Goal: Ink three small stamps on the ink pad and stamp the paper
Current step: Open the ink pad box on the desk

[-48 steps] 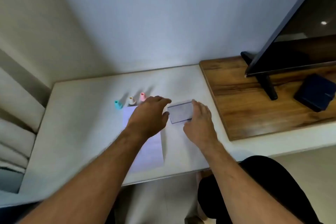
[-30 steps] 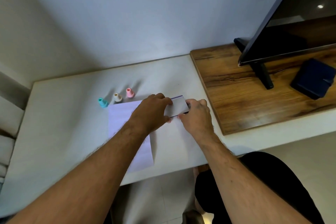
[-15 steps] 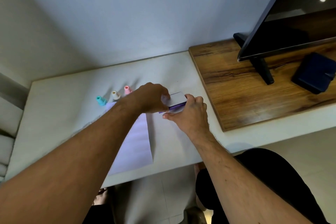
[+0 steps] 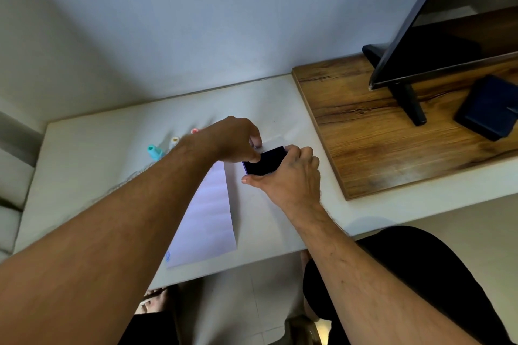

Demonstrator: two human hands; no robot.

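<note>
Lid [image 4: 276, 139] now lifted off dark ink pad [image 4: 265, 161] beside paper's [image 4: 207, 221] edge.

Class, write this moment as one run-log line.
step: opening ink pad | left hand: lifting clear lid | right hand: gripping base | stamps: untouched | paper: flat

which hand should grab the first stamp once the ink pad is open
Left. The left hand lies right beside the stamps, while the right hand grips the ink pad on the far side.
</note>
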